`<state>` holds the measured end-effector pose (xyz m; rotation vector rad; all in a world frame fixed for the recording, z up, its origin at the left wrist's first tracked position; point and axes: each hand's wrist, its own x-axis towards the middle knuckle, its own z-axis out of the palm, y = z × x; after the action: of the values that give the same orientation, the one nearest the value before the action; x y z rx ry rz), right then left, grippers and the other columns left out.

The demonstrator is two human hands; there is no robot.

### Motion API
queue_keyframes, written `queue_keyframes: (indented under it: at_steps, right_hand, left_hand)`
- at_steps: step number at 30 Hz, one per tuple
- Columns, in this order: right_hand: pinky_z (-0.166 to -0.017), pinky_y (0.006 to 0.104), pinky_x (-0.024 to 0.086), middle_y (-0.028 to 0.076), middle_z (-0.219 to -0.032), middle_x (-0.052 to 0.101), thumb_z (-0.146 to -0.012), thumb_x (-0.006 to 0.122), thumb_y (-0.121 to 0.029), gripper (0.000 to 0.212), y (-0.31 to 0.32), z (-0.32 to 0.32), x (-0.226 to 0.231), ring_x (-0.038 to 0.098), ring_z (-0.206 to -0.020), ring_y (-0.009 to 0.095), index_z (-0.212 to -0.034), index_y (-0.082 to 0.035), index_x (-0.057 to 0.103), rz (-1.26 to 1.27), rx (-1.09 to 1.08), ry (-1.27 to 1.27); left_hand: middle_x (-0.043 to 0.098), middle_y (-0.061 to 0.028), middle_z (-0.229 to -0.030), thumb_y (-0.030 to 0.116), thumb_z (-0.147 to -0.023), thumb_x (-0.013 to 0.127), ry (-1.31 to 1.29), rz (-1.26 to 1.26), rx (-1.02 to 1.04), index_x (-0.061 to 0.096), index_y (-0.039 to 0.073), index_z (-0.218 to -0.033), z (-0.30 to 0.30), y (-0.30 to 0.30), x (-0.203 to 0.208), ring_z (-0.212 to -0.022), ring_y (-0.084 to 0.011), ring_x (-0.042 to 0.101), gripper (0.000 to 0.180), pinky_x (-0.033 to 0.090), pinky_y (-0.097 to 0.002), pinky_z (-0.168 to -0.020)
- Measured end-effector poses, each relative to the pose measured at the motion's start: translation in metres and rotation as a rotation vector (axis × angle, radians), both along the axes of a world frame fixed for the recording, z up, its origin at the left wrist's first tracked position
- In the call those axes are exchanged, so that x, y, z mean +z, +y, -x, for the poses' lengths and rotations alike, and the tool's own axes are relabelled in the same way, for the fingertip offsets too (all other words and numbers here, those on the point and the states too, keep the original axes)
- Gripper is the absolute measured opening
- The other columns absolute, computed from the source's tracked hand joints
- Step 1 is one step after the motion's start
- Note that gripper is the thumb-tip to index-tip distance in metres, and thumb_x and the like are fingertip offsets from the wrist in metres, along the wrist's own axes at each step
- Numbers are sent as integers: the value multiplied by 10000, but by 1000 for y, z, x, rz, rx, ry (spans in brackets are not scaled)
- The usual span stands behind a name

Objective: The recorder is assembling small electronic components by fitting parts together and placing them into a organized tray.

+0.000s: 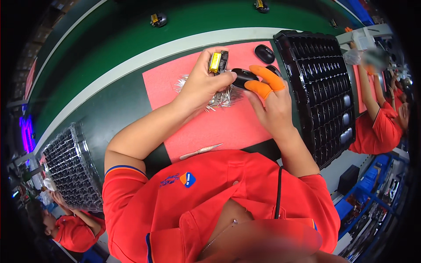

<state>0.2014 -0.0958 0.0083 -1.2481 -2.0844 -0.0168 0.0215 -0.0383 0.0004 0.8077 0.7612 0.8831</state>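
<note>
My left hand (195,87) grips a small dark assembly with a yellow block (215,62), held up over the pink mat (180,127). Its thumb reaches the edge of a black mouse shell (244,78). Orange finger cots cover two fingers of my right hand (274,103), which are closed on that shell. Beneath both hands lies a pile of thin silver metal strips (222,100). Another black mouse shell (264,54) rests at the mat's far right corner, and one more (272,70) is partly hidden behind my right fingers. White tweezers (201,151) lie near my body.
A stack of black compartment trays (322,87) stands at the right, another tray (72,158) at the left. Beyond a pale rail, a green conveyor belt (201,17) carries several small assemblies (158,19). Co-workers in red (379,127) sit on both sides.
</note>
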Motion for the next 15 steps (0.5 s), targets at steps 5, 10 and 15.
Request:
queue_keyframes:
  at_steps: [5, 10, 15]
  right_hand:
    - [-765, 346, 446, 129, -1180, 564, -759, 712, -80, 351, -3, 4, 7, 547, -818, 225, -1082, -19, 589, 17, 81, 244]
    - [-713, 241, 450, 113, -1066, 600, -949, 511, -255, 384, -5, 6, 2, 544, -765, 102, -1223, 11, 546, 372, -84, 829]
    - [-667, 226, 445, 50, -918, 636, -981, 461, -274, 364, -3, 4, 0, 537, -700, 80, -1182, 0, 594, 795, -116, 881]
  left_hand:
    - [489, -31, -978, -72, -794, 591, 70, -157, -26, 421, 98, -1264, 4, 1, -6, -807, -60, 491, 527, 436, -195, -658]
    - [480, -39, -987, -81, -789, 589, 137, -363, -24, 419, 89, -1260, 0, -1, -7, -902, -91, 488, 528, 458, -220, -772]
    - [481, -40, -960, -50, -815, 587, 152, -328, -72, 421, 77, -1258, -2, -6, -7, -908, -93, 487, 490, 443, -230, -813]
